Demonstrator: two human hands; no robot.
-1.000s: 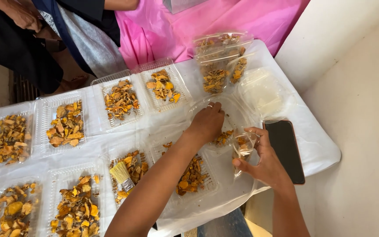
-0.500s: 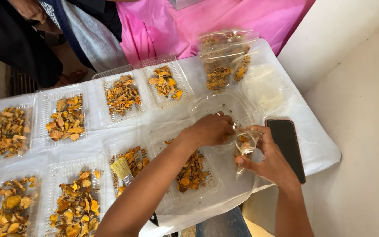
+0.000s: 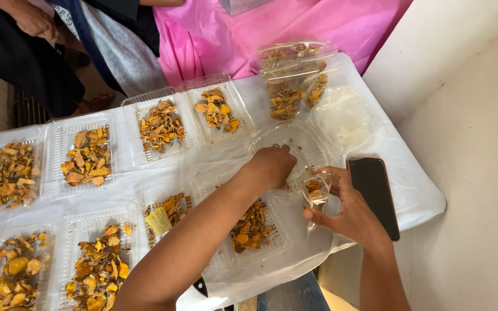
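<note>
My left hand (image 3: 270,166) reaches into a clear plastic container (image 3: 309,141) lying on the white-covered table (image 3: 416,196), fingers curled down on its bottom; I cannot tell whether they pinch anything. My right hand (image 3: 347,210) holds a small clear plastic bag (image 3: 316,192) with a few orange dried slices inside, just right of the container. A tray of orange-yellow dried slices (image 3: 253,226) lies under my left forearm.
Several clear trays of dried slices cover the table (image 3: 161,125) (image 3: 217,110) (image 3: 87,155) (image 3: 10,173) (image 3: 102,268). A stack of filled closed containers (image 3: 295,72) stands at the back, a black phone (image 3: 374,193) lies at the right edge, a small yellow brush (image 3: 159,220) rests on a tray. A person stands behind (image 3: 59,52).
My left hand has moved a little further into the clear container. My right hand with the small bag has shifted slightly toward it.
</note>
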